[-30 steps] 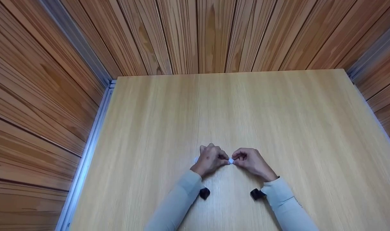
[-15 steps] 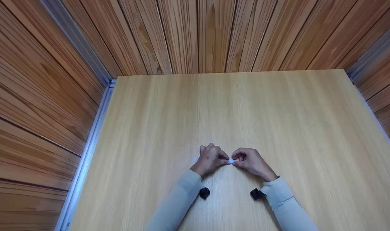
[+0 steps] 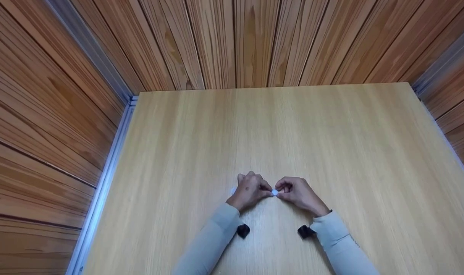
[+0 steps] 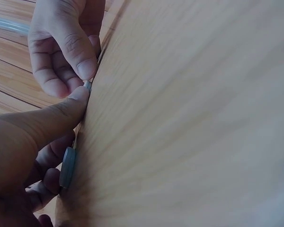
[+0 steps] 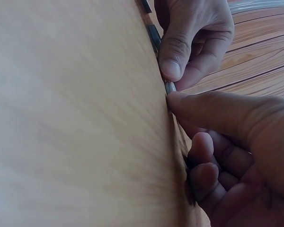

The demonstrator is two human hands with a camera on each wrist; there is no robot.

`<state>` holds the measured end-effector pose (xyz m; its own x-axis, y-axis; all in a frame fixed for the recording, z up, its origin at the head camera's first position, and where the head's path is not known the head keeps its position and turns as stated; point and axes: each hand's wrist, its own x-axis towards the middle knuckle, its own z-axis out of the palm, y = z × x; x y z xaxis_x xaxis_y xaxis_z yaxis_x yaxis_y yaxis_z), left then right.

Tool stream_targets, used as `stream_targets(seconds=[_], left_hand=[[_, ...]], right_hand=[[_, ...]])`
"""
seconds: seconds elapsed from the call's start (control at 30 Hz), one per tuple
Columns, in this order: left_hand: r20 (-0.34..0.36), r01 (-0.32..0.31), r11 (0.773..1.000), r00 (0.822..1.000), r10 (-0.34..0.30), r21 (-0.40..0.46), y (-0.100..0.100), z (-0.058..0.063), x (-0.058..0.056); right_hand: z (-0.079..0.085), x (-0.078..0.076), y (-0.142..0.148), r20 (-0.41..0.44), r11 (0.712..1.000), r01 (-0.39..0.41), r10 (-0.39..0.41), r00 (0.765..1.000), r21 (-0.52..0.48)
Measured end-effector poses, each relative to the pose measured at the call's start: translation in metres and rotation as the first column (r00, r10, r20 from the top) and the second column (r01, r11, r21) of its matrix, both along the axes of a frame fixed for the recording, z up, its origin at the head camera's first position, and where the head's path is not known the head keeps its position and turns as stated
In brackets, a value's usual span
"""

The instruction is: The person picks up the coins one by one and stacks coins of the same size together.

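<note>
A small, round white disc (image 3: 274, 192) lies at table level between my two hands. My left hand (image 3: 250, 190) pinches its left edge with thumb and index finger. From the other side my right hand (image 3: 298, 193) holds its right edge the same way. In the left wrist view, fingertips almost cover the small disc (image 4: 88, 86); the right wrist view shows only a sliver of the disc (image 5: 170, 88) between both thumbs. A second, larger-looking pale disc (image 3: 233, 189) is partly hidden behind the left hand. The left wrist view has this thick blue-grey disc (image 4: 67, 168) by the curled left fingers.
The light wooden table (image 3: 274, 133) spreads beneath both hands. Wood-plank walls (image 3: 251, 42) and a metal rail (image 3: 105, 172) border it. Black wrist cameras sit at each cuff. Dark flat pieces (image 5: 154, 36) appear beyond the left hand in the right wrist view.
</note>
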<state>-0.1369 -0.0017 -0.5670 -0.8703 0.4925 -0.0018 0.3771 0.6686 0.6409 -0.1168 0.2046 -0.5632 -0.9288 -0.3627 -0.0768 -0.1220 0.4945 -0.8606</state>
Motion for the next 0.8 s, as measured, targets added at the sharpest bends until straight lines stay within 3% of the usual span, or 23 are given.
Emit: stream_targets(seconds=[0.8], left_hand=[[-0.022, 0.011, 1.0, 1.0, -0.01, 0.003, 0.0, 0.0002, 0.0001]], right_hand=[[-0.0011, -0.0004, -0.0002, -0.007, 1.0, -0.001, 0.0, 1.0, -0.024]])
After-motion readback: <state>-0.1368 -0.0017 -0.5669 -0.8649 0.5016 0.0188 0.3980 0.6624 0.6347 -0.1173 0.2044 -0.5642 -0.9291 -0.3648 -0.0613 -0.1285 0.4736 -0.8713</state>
